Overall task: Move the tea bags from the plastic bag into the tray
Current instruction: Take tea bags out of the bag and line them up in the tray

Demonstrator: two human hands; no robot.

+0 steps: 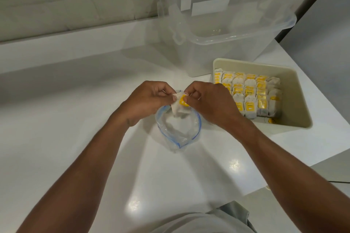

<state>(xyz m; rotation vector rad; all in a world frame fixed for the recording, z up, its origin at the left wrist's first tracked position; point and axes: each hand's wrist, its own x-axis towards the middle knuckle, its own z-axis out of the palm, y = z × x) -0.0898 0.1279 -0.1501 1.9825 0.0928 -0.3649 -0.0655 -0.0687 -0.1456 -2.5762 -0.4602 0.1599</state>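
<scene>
Transfer step: your left hand (145, 100) and right hand (208, 101) both pinch one tea bag (179, 108) above the plastic bag (178, 128); next, carry it right to the tray (295, 89).

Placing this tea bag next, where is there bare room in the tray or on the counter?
The tray has a bare strip between the packed tea bags and its right wall. The counter left of the plastic bag is bare. Crowded: the tray's left side.

white counter (66, 119) bears plastic bag (178, 130), tray (296, 91) and clear bin (212, 55).
</scene>
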